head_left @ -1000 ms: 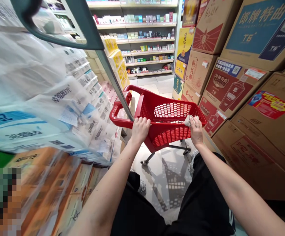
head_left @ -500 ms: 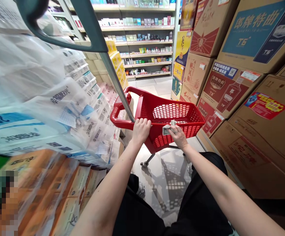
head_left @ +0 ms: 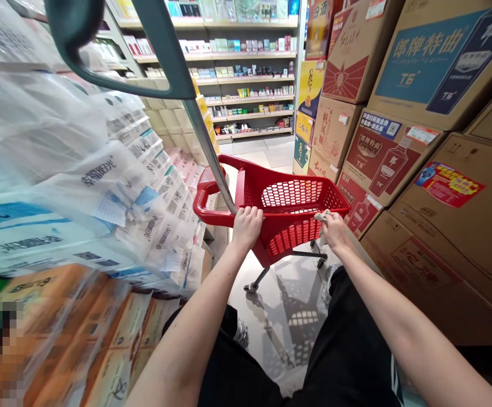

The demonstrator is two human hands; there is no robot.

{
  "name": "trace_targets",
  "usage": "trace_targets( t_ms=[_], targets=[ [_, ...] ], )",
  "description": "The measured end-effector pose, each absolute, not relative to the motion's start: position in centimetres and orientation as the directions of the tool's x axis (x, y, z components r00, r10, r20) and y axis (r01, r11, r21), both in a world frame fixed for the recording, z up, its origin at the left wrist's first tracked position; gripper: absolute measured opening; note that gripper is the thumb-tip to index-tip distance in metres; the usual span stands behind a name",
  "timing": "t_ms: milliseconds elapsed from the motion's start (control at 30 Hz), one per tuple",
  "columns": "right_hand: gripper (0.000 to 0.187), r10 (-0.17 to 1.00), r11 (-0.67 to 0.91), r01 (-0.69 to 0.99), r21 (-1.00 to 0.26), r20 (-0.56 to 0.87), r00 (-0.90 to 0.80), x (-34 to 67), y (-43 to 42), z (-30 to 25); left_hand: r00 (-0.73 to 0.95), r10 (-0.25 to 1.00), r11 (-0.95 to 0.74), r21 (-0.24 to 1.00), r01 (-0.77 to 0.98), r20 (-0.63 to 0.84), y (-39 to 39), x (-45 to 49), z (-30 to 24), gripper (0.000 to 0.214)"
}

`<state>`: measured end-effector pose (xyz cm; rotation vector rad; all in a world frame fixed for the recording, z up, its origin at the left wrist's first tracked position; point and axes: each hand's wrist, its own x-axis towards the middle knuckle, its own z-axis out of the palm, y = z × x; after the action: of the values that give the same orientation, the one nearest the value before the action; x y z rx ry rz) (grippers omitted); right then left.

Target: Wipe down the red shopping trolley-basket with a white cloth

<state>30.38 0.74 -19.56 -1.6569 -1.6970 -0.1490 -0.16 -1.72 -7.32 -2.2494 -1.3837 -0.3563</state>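
Note:
A red plastic shopping cart (head_left: 290, 195) stands on the tiled floor in front of me, its mesh basket holding nothing I can see. My left hand (head_left: 247, 225) is closed round the near rim of the cart, right beside a grey metal pole (head_left: 206, 138) that rises to a dark handle at the top. My right hand (head_left: 333, 230) presses a small crumpled white cloth (head_left: 321, 215) against the near right rim of the basket, fingers curled over it.
Stacked tissue packs in clear wrap (head_left: 102, 186) and orange cartons (head_left: 59, 333) crowd the left. Brown liquor cartons (head_left: 419, 141) are piled high on the right. Shelves of small goods (head_left: 250, 79) close the aisle at the back.
My right hand with the cloth slid left along the cart's near rim, then back right to the corner. My left hand has kept its grip.

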Motion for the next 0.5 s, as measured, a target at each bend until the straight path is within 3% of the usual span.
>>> trace_targets(
  t_ms=[133,233,367,500],
  targets=[
    [0.030,0.793,0.358,0.783,-0.509,0.609,0.034,22.8,-0.5,-17.7,0.436,0.774,-0.350,-0.262,0.899,0.459,-1.8,1.0,-7.6,0.024],
    [0.031,0.755,0.459,0.733,-0.502,0.655,-0.024,19.1,-1.1,-15.4,0.434,0.771,-0.347,-0.263,0.900,0.467,-1.9,1.7,-7.8,0.027],
    [0.037,0.713,0.492,0.789,-0.369,0.690,-0.122,17.0,-0.8,-13.2,0.451,0.759,-0.368,-0.261,0.892,0.470,-2.0,1.8,-7.8,0.030],
    [0.037,0.753,0.503,0.841,-0.200,0.579,-0.313,18.4,0.6,-13.9,0.487,0.753,-0.401,-0.278,0.873,0.442,-2.1,1.1,-7.7,0.031]
  ],
)
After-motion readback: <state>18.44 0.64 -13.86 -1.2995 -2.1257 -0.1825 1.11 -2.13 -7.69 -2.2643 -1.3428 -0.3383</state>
